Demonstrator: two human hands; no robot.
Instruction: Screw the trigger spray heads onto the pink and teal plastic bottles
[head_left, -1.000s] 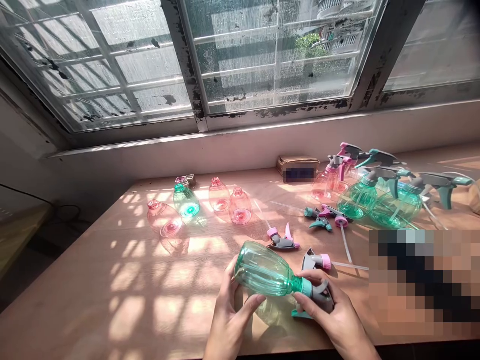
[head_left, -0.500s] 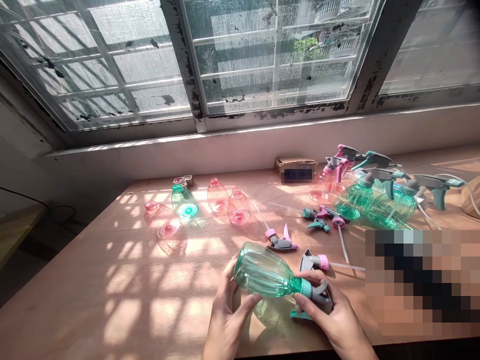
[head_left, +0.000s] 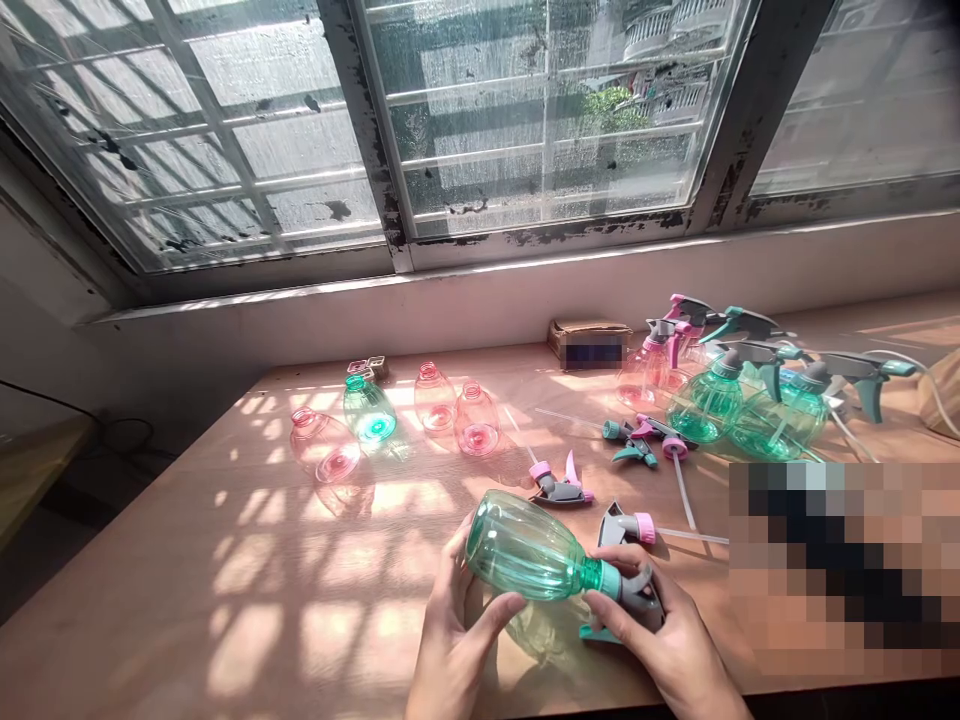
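A green see-through spray bottle [head_left: 525, 545] lies tilted on its side in the air above the table's front part, its base to the left. My left hand [head_left: 457, 630] is closed around the base end, thumb below and fingers behind. At the neck, my right hand [head_left: 667, 625] grips the teal collar of the grey and teal spray head [head_left: 637, 595] with thumb and fingers. The collar sits against the bottle's neck; how tightly it is screwed cannot be seen. Just beyond my right hand lies a pink and grey spray head [head_left: 616, 525] with its tube.
Pink bottles [head_left: 478, 420] and a green bottle [head_left: 369, 410] without heads stand at the left back. Loose spray heads [head_left: 559, 485] lie mid-table. Bottles with heads fitted [head_left: 705, 400] cluster at the right, near a small cardboard box [head_left: 590, 343]. A blurred-out patch covers the right front.
Both hands keep their hold on the bottle and the spray head, with barely any movement. The view has shifted slightly.
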